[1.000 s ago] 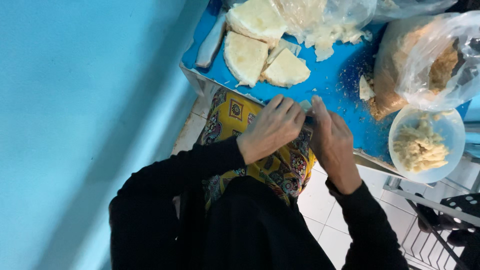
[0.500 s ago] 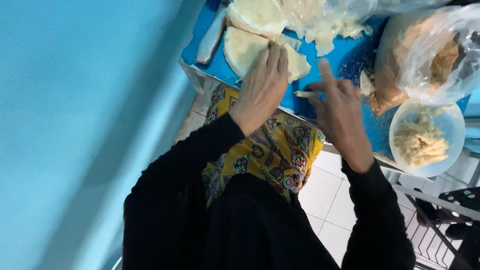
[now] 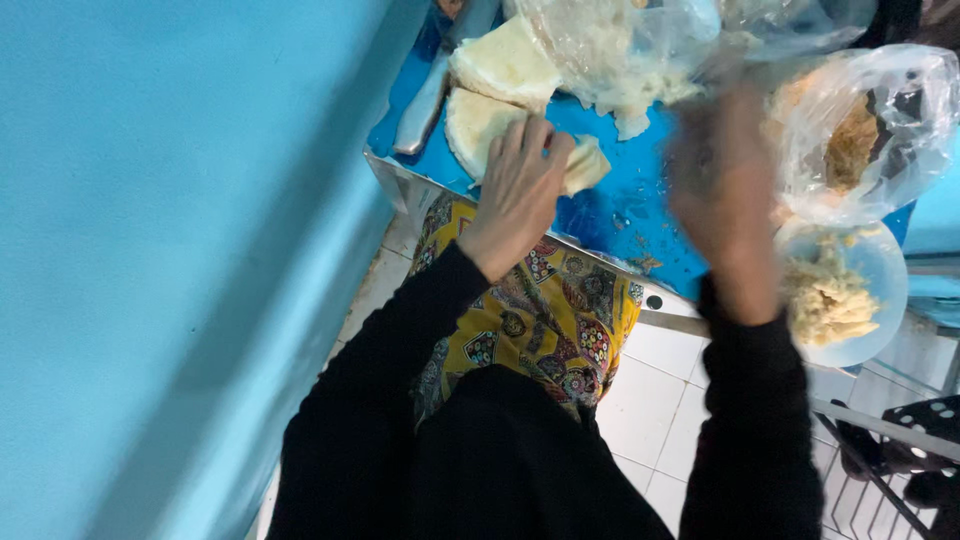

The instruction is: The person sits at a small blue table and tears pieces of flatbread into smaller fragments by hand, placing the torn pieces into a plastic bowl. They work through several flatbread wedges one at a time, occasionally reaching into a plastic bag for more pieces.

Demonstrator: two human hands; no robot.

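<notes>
Our dress: long black sleeves [image 3: 400,340] to the wrists, black top, and a yellow patterned cloth [image 3: 540,320] with red and dark medallions.

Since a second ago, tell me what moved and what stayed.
The left hand went from the table edge onto the pale flat piece. The right hand lifted toward the plastic bags, blurred. The bowl, knife and blue table stayed.

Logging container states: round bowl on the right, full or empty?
Partly full: the bowl holds a heap of pale crumbly food; bare rim shows.
</notes>
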